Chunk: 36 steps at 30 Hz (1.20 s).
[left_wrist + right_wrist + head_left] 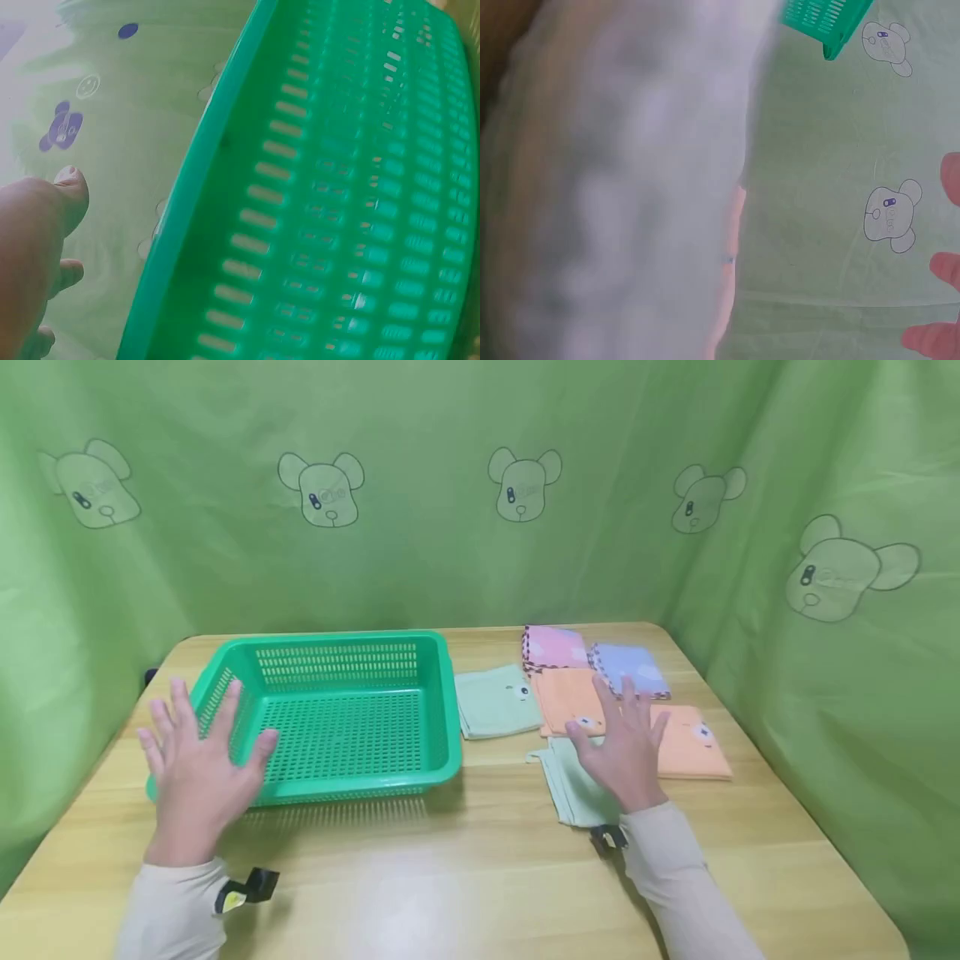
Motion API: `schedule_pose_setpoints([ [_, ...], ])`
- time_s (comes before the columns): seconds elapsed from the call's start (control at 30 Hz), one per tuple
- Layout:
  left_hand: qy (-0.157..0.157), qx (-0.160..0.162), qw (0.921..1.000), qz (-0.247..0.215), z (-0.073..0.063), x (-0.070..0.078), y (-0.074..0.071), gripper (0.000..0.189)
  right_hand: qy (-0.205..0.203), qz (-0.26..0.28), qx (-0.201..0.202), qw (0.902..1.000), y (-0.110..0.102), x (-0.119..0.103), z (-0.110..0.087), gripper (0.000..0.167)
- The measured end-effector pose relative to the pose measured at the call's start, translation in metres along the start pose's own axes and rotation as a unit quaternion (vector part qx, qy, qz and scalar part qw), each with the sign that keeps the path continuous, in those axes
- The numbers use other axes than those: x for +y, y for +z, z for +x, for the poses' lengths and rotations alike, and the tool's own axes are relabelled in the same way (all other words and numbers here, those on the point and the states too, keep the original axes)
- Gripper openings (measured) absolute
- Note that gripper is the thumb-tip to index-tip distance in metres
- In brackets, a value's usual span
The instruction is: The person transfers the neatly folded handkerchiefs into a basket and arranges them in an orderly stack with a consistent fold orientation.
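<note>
My left hand (pixel 201 772), fingers spread wide, is held over the front left corner of a green plastic basket (pixel 447 718) and holds nothing. In the left wrist view its thumb (pixel 71 199) and fingertips show beside the perforated basket wall. My right hand (pixel 626 756) is also spread, over several folded cloths at the right. Nearest to it are a light green cloth (pixel 573 789) and two orange cloths, one left (pixel 566 697) and one right (pixel 693 752). Only fingertips (pixel 934 341) of this hand appear in the right wrist view.
Farther back lie a pink cloth (pixel 555 647) and a blue cloth (pixel 633 668), both folded. Another light green cloth (pixel 495 702) lies next to the basket's right side. A green curtain (pixel 420 560) with bear faces surrounds the wooden table (pixel 405 893).
</note>
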<state>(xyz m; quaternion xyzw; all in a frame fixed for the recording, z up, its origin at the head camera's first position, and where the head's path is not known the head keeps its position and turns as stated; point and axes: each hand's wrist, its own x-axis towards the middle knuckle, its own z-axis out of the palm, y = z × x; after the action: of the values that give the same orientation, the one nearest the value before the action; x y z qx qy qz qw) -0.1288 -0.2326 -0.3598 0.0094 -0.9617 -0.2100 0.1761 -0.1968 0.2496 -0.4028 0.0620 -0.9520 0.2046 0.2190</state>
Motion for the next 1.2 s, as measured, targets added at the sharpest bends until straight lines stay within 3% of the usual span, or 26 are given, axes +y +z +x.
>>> schedule_pose_setpoints([
  [0.2,-0.011,0.035,0.9980,-0.052,-0.009,-0.011,-0.003,0.073,0.015,0.082,-0.030,0.9961,0.000,0.001,0.010,0.075],
  [0.4,-0.040,0.042,0.9954,-0.077,-0.016,-0.019,0.001,0.073,0.063,0.161,-0.082,0.9815,-0.003,0.002,0.028,0.075],
  [0.6,-0.058,0.038,0.9949,-0.074,-0.017,-0.021,0.005,0.073,0.070,0.224,-0.113,0.9654,0.000,-0.002,0.046,0.072],
  [0.8,-0.081,0.039,0.9940,-0.062,-0.018,-0.023,0.006,0.074,0.089,0.234,-0.143,0.9575,0.013,-0.005,0.060,0.071],
  [0.97,-0.097,0.114,0.9836,-0.100,-0.016,-0.025,0.010,0.066,0.095,0.231,-0.164,0.9543,0.022,-0.005,0.068,0.070],
  [1.03,-0.108,0.127,0.9800,-0.109,-0.016,-0.027,0.011,0.064,0.108,0.235,-0.175,0.9501,0.025,-0.006,0.071,0.070],
  [1.2,-0.134,0.083,0.9825,-0.099,-0.017,-0.032,0.010,0.070,0.132,0.237,-0.188,0.9439,0.035,-0.008,0.080,0.069],
])
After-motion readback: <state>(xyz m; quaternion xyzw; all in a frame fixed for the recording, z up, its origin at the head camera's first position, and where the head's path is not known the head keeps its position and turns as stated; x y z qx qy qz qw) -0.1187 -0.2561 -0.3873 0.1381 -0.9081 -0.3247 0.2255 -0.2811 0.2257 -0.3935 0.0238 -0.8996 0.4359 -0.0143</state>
